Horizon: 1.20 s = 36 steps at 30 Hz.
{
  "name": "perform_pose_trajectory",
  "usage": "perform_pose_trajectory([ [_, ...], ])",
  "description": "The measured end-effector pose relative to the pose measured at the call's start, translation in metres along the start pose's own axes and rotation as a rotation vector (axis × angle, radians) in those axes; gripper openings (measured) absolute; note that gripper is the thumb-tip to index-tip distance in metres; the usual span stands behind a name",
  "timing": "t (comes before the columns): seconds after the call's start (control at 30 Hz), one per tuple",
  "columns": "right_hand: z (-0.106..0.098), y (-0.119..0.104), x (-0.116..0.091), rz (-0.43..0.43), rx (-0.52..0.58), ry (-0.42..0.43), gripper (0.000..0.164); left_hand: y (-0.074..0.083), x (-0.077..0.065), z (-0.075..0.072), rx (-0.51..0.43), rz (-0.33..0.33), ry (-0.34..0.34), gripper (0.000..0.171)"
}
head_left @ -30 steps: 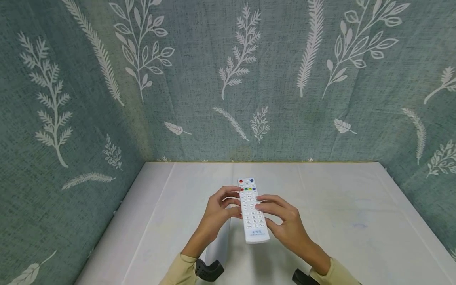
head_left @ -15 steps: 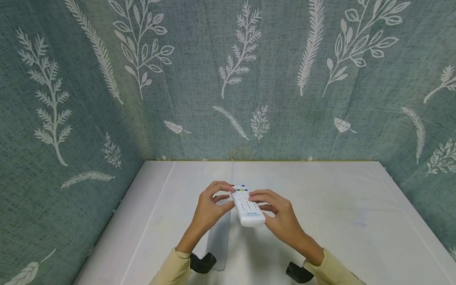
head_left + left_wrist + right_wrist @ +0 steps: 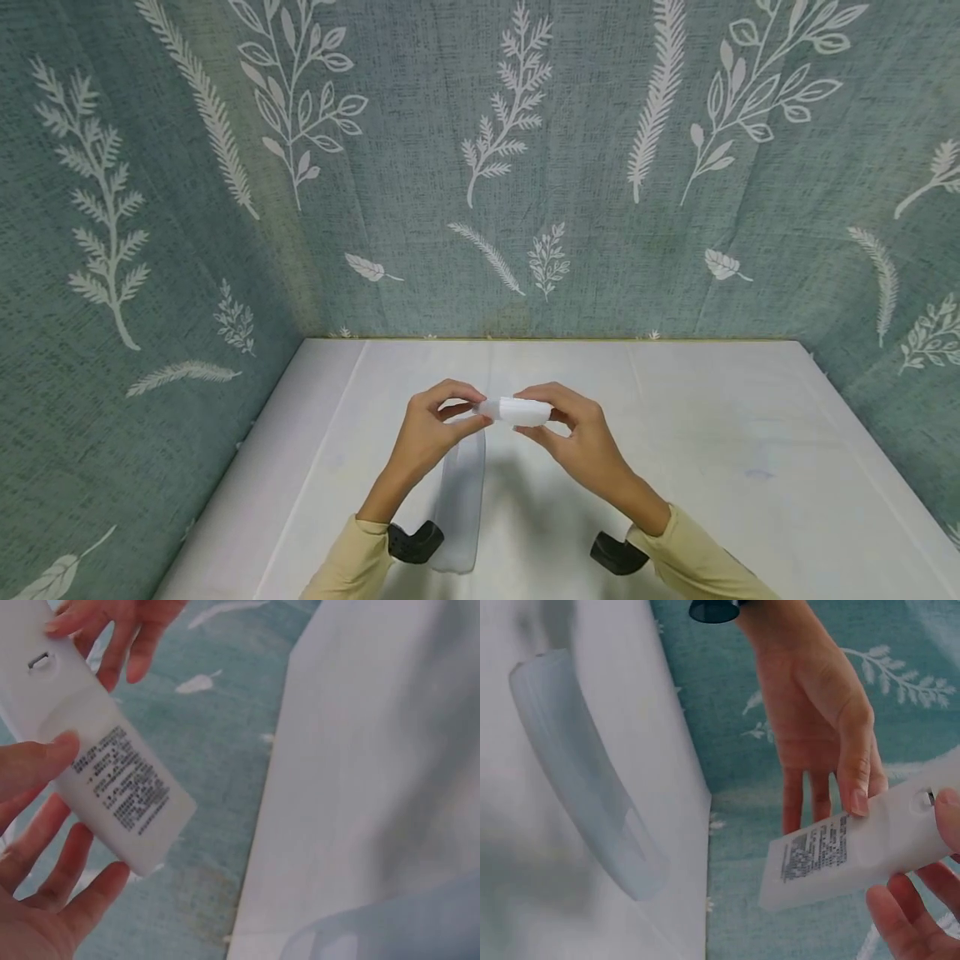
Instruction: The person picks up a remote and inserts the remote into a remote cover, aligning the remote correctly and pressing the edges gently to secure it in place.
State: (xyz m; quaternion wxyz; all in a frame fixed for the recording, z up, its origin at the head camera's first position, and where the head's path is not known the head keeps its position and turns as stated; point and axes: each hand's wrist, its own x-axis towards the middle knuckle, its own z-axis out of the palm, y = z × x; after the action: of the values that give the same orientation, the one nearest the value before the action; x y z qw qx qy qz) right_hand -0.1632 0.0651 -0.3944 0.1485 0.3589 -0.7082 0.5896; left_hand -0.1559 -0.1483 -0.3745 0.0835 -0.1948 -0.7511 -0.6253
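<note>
A white remote control (image 3: 525, 412) is held up above the table, seen nearly end-on in the head view. My left hand (image 3: 429, 429) pinches its far end between thumb and fingers. My right hand (image 3: 588, 429) grips the near end the same way. Both wrist views show the back of the remote (image 3: 90, 727), with a block of dark print and a small latch on the battery cover. In the right wrist view the left thumb (image 3: 859, 799) presses on the back beside the print. The button side is hidden.
A long, flat, translucent sleeve-like piece (image 3: 459, 508) lies on the white table (image 3: 712, 467) below the left hand. It also shows in the right wrist view as a pale strip (image 3: 585, 772). Green leaf-patterned cloth (image 3: 420, 167) walls the back and sides.
Both hands have tipped the remote, so its button face has turned out of sight and its end now faces the head camera. The hands have shifted slightly left, uncovering more of the translucent piece.
</note>
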Motion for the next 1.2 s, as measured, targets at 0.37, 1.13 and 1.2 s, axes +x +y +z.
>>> perform_pose_trajectory([
  [0.37,0.005,0.004,0.013,0.08,0.04,0.078,0.037,0.001,0.002,-0.003,-0.012,-0.077,0.013,0.019],
  [1.13,0.014,-0.028,0.05,0.171,0.084,0.106,0.031,-0.008,0.008,-0.017,0.05,-0.111,0.108,0.021],
  [1.2,0.015,-0.027,0.052,0.172,0.098,0.103,0.033,-0.016,0.009,-0.019,0.029,-0.12,0.121,0.021],
])
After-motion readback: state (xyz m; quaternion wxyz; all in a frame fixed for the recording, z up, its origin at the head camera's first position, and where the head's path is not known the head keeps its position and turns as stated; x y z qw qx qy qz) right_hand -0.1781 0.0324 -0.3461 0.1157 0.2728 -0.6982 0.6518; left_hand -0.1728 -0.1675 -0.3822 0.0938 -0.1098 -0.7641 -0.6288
